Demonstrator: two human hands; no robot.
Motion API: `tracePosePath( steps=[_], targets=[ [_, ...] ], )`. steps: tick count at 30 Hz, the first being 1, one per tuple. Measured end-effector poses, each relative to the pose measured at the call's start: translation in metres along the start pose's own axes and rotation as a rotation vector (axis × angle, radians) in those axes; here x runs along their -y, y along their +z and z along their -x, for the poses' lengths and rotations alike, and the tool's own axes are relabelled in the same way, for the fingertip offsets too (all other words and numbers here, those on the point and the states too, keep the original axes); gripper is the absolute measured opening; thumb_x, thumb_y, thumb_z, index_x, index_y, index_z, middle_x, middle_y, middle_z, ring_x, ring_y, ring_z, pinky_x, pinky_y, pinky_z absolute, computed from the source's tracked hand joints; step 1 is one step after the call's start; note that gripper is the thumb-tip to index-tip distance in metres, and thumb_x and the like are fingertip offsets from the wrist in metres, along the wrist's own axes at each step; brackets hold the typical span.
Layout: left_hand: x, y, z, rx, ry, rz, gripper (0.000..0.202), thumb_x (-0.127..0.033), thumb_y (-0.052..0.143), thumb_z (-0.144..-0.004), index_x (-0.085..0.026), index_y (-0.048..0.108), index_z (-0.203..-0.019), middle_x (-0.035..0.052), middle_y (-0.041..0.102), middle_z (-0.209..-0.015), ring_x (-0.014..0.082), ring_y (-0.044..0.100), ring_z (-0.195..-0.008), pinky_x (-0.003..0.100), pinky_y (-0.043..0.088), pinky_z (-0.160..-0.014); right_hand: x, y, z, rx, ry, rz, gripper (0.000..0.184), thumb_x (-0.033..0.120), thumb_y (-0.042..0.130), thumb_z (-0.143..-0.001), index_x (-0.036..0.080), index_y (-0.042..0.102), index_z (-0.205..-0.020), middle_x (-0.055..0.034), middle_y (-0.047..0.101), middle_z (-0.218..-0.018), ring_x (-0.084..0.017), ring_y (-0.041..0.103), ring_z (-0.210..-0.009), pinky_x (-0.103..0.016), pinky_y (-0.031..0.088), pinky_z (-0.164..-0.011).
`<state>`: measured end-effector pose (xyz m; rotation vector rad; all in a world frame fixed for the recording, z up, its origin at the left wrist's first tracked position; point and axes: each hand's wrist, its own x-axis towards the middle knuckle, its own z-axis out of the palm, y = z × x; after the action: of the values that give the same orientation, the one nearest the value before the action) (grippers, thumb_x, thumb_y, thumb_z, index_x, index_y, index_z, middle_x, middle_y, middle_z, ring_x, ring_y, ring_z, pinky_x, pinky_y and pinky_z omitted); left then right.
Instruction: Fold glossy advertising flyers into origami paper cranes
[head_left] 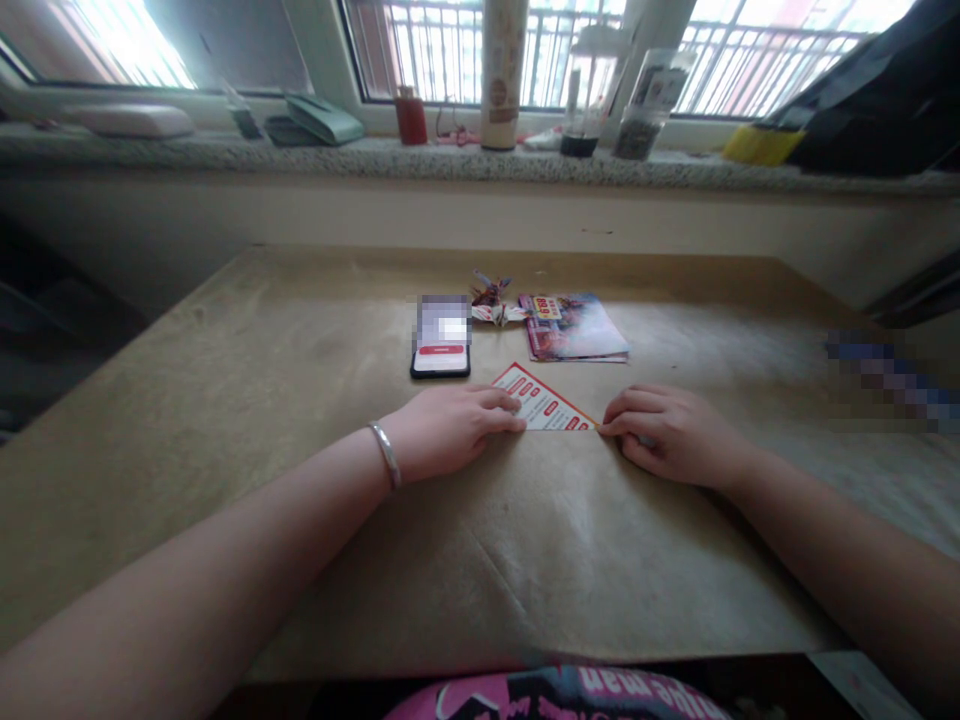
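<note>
Pressing a folded flyer (544,405) flat at mid-table, just this side of the phone (441,348).
Pins its left corner under the left hand (450,428), fingers laid nearly flat, gripping nothing; meets its right tip with the curled right hand (671,432), pinching or only pressing, cannot tell. Better to keep both corners still and crease firmly along the near edge.

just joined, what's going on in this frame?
A person works at a table covered in brown paper, with both hands on a white triangular folded sheet with red print. The left hand lies flat over the sheet's left part. The right hand has its fingertips at the right corner. Beyond the sheet lie a black smartphone with a lit screen, a small folded paper figure and a stack of colourful flyers, none of them touched.
</note>
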<state>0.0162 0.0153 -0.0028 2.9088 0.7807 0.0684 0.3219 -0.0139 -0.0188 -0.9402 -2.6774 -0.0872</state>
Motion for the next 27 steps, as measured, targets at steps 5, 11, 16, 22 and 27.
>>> tracePosePath(
  steps=[5,11,16,22,27],
  targets=[
    [0.001,0.001,-0.001,-0.03,0.0,-0.005,0.039,-0.012,0.046,-0.086,-0.028,0.061,-0.118,0.0004,0.057,-0.131,0.0182,0.054,-0.12,0.034,0.046,-0.1,-0.002,-0.001,0.004,-0.001,-0.003,-0.004,0.021,0.012,0.053,-0.076,0.021,0.07,-0.085,-0.0049,0.069,-0.087,-0.016,0.062,-0.076,-0.029,0.05,-0.068],
    [0.003,0.003,0.0,-0.056,0.022,-0.013,0.039,-0.011,0.047,-0.086,-0.028,0.061,-0.118,0.0006,0.058,-0.13,0.018,0.054,-0.119,0.033,0.046,-0.1,-0.001,0.0,0.006,-0.004,0.013,-0.002,0.021,0.013,0.053,-0.075,0.021,0.07,-0.083,-0.0051,0.07,-0.086,-0.017,0.062,-0.076,-0.03,0.051,-0.068],
    [0.003,0.002,-0.001,-0.069,0.038,-0.034,0.037,-0.012,0.047,-0.087,-0.028,0.063,-0.116,0.0004,0.06,-0.126,0.0183,0.056,-0.117,0.033,0.048,-0.097,-0.007,0.002,0.006,-0.031,0.132,-0.165,0.02,0.013,0.051,-0.075,0.021,0.069,-0.078,-0.0039,0.071,-0.085,-0.016,0.065,-0.076,-0.03,0.052,-0.072],
    [0.002,0.0,-0.004,-0.084,0.043,-0.026,0.037,-0.011,0.047,-0.086,-0.028,0.064,-0.114,0.0005,0.061,-0.124,0.0184,0.058,-0.114,0.033,0.05,-0.095,-0.004,0.003,-0.019,-0.129,0.457,-0.271,0.019,0.017,0.052,-0.079,0.021,0.071,-0.082,-0.0031,0.073,-0.081,-0.016,0.066,-0.069,-0.029,0.054,-0.064],
    [0.002,0.001,-0.005,-0.095,0.054,-0.025,0.038,-0.011,0.048,-0.085,-0.028,0.064,-0.115,0.0012,0.061,-0.124,0.0191,0.058,-0.113,0.035,0.049,-0.096,0.025,0.011,-0.042,-0.065,0.099,-0.211,0.023,0.013,0.053,-0.08,0.022,0.072,-0.089,-0.0062,0.072,-0.093,-0.018,0.064,-0.086,-0.032,0.052,-0.078]
  ],
)
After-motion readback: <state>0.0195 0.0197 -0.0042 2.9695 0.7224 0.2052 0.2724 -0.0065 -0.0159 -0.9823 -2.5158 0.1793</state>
